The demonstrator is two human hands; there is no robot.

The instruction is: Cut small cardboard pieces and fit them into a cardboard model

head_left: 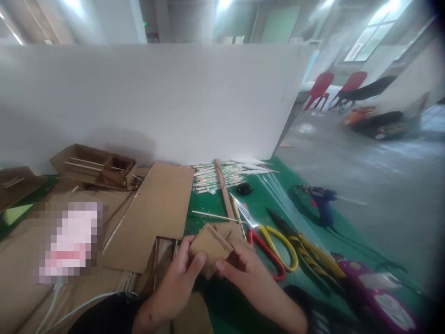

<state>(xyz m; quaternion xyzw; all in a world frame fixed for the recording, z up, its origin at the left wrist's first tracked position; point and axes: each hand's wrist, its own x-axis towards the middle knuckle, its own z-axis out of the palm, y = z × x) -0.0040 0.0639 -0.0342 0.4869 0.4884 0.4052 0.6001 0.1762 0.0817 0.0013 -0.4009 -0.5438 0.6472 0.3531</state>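
We see matt brown cardboard in the piece [210, 247], the sheet [165, 199] and the box [79, 172], with an uneven edge on the piece. The strip [225, 191] looks like bare wood. On the scissors [255, 228] we make out shiny metal blades [245, 211] and smooth plastic handles [295, 253]; the pliers [295, 239] pair dark metal with plastic-looking grips [321, 256]. The rods [288, 204] look like clear, glossy plastic, the glue gun [325, 208] like blue plastic. We find the panel [156, 102] smooth, the green tabletop [285, 171] matt, the floor [323, 155] glossy, the sleeve [104, 316] dark cloth.
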